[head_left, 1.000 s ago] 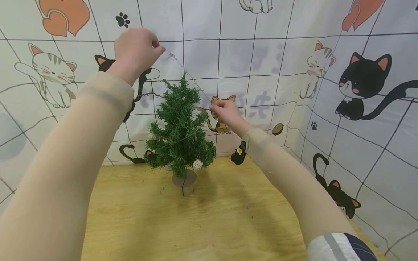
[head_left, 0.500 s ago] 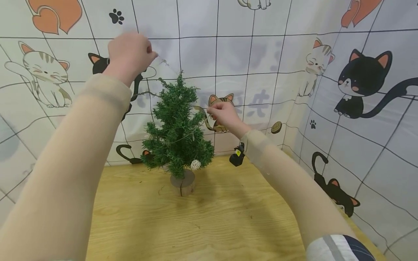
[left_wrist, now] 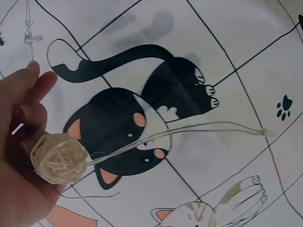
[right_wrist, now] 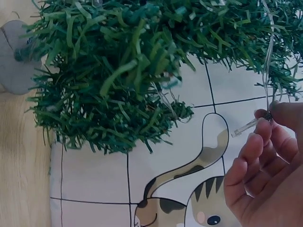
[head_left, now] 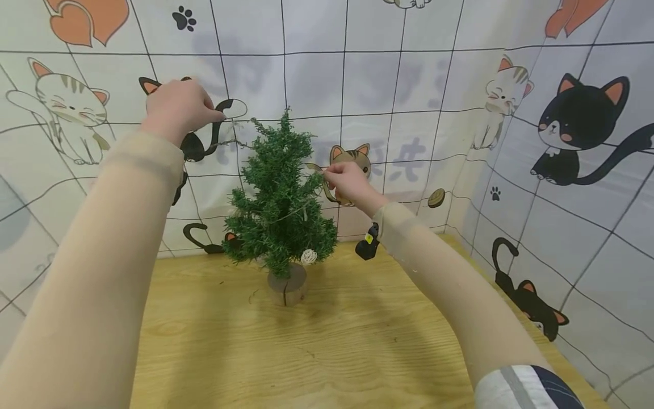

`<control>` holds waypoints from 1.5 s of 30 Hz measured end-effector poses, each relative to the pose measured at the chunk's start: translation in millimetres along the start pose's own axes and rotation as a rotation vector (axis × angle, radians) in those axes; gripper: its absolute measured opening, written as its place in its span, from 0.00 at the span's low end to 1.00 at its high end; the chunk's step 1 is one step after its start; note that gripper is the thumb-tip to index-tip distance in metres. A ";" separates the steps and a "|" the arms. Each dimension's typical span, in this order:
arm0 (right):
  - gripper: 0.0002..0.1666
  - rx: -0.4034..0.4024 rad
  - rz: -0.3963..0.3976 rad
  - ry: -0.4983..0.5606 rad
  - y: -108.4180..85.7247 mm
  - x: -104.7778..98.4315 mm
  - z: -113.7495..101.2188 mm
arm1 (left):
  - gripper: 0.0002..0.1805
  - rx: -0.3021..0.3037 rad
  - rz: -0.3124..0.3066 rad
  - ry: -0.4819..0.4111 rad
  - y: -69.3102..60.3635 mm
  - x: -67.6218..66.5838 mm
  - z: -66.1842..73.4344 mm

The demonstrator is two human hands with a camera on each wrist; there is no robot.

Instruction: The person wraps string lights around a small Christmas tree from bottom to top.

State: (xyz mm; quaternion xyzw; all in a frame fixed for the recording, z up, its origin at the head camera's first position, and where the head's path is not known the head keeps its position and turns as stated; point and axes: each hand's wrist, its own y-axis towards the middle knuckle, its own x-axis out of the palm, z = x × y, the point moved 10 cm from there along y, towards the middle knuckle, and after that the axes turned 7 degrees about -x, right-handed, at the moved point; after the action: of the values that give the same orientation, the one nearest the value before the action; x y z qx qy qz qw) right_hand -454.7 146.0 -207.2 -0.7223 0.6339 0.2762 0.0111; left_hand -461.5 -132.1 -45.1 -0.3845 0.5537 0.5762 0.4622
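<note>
A small green artificial Christmas tree stands upright on its round wooden base. Left of the treetop, my left hand pinches a thin string-light wire. A pale woven ball lies against that palm, with a looped cord trailing from it. My right hand is at the tree's right side, pinching the light wire between thumb and finger beside a small clear bulb. Part of the wire runs across the branches. Another white woven ball sits low on the tree.
Behind the tree hangs a white gridded cloth printed with cats. The wooden table extends in front of the base. A small black shape with a yellow mark shows near my right forearm.
My left hand has moved down and to the left, away from the treetop, with the wire. The right hand has shifted slightly left towards the branches, still pinching the wire.
</note>
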 end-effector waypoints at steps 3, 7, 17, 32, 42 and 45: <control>0.19 0.032 -0.019 0.057 -0.6 6.0 3.6 | 0.26 -0.014 -0.019 -0.020 -2.7 8.2 -10.5; 0.24 0.064 -0.046 0.173 -1.9 15.7 7.7 | 0.26 -0.028 -0.040 -0.065 -8.2 19.9 -26.2; 0.15 0.152 -0.077 0.427 -0.6 38.5 13.4 | 0.22 -0.035 -0.056 -0.120 -27.8 32.8 -56.3; 0.26 0.228 -0.098 0.501 -12.1 37.1 19.2 | 0.24 0.034 0.086 -0.070 -50.2 3.9 -43.1; 0.40 0.226 -0.104 0.511 -15.2 36.1 16.0 | 0.26 0.072 0.227 -0.032 -58.6 -19.8 -12.4; 0.40 0.229 -0.108 0.502 -16.2 37.1 15.9 | 0.25 0.054 0.235 -0.022 -58.3 -20.2 -12.5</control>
State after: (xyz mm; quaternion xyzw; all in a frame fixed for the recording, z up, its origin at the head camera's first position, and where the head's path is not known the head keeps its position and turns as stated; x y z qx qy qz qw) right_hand -444.2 121.2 -241.4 -0.7948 0.6046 0.0140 -0.0501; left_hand -400.9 -149.0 -43.5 -0.2980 0.6051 0.6155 0.4077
